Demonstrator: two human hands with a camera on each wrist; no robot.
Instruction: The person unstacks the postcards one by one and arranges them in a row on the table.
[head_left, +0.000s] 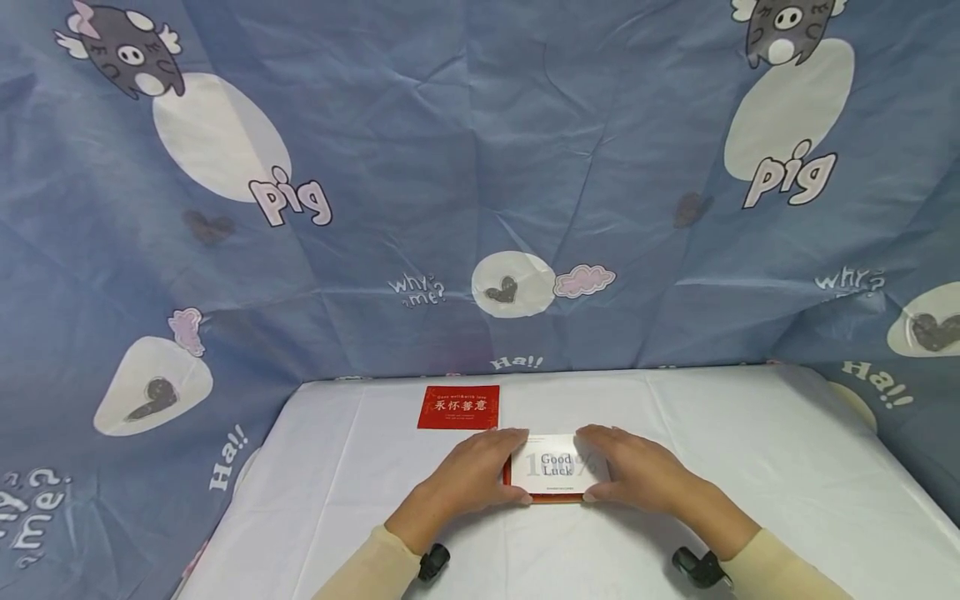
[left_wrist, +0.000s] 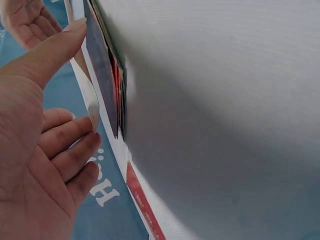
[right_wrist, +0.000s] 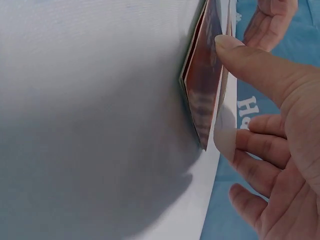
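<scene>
A white card [head_left: 557, 481] printed "Good Luck" lies flat between my two hands, over a small stack of cards [right_wrist: 202, 95]. The left hand [head_left: 477, 473] grips the card's left side, thumb at the near edge and fingertips at the far edge. On the opposite side the right hand [head_left: 639, 469] holds it the same way. In the left wrist view the white card [left_wrist: 91, 102] bends a little at the fingertips, with the stack's layered red and dark edges beside it. An orange-brown strip of the stack shows below the card in the head view.
A red card [head_left: 459, 407] with pale lettering lies on the white-covered table [head_left: 360, 467], behind and left of the hands. Blue cloth [head_left: 390, 192] with cartoon pigs hangs behind the table and round its sides.
</scene>
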